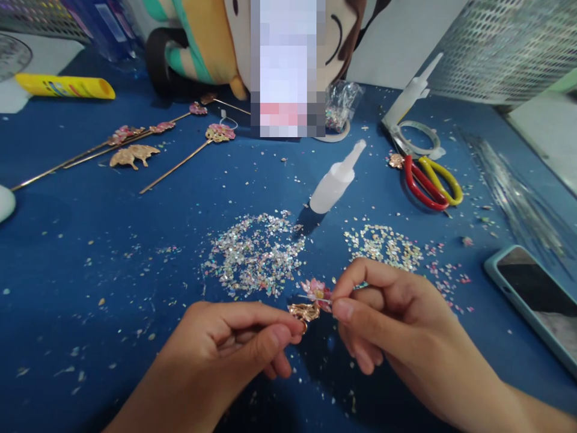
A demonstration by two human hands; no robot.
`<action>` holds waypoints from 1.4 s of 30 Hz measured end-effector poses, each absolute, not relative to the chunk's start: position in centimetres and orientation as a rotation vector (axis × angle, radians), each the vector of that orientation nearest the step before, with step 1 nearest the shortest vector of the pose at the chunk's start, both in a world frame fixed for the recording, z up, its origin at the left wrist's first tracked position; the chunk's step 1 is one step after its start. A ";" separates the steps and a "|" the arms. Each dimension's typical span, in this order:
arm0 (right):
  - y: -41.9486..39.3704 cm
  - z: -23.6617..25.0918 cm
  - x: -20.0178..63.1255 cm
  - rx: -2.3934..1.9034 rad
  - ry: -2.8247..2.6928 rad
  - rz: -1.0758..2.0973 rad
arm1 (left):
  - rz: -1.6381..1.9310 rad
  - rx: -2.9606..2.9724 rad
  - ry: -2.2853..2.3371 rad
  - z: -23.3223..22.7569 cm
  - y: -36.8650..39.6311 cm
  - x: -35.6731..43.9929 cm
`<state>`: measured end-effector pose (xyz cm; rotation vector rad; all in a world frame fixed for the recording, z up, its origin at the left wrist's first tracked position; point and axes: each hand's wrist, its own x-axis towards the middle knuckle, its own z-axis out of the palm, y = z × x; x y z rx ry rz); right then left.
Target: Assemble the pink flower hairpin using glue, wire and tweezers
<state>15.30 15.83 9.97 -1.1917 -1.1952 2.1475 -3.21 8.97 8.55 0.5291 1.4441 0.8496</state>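
Observation:
Between its thumb and forefinger, my left hand [234, 343] pinches a small ornament by its gold edge. The ornament has a gold leaf-like part [303, 311] and a pink lotus-like flower [314, 288]. My right hand [392, 319] closes thumb and forefinger on a thin pale needle-like tool [314, 298], whose tip lies over the ornament; whether it touches cannot be made out. Just beyond the hands, a heap of shiny iridescent flakes [256, 255] and a second heap of yellowish flakes [385, 245] are spread on the blue table.
A white nozzle bottle [333, 186] stands past the flakes; another bottle [412, 90] is farther right. Red-and-yellow-handled scissors [426, 183], a tape roll [419, 138], thin wires [518, 192] and a phone [536, 307] lie right. Flower hairpins [189, 153] and a yellow tube [65, 86] lie left.

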 end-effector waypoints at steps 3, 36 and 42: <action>15.9 10.0 15.3 -1.204 -1.188 2.149 | 0.774 0.560 1.375 8.1 9.1 -4.1; 13.2 7.9 16.9 -0.761 -2.510 0.576 | 0.719 0.613 1.415 8.3 11.0 -3.5; 12.8 7.7 17.1 -0.776 -2.490 0.535 | 0.730 0.602 1.408 8.4 10.3 -3.8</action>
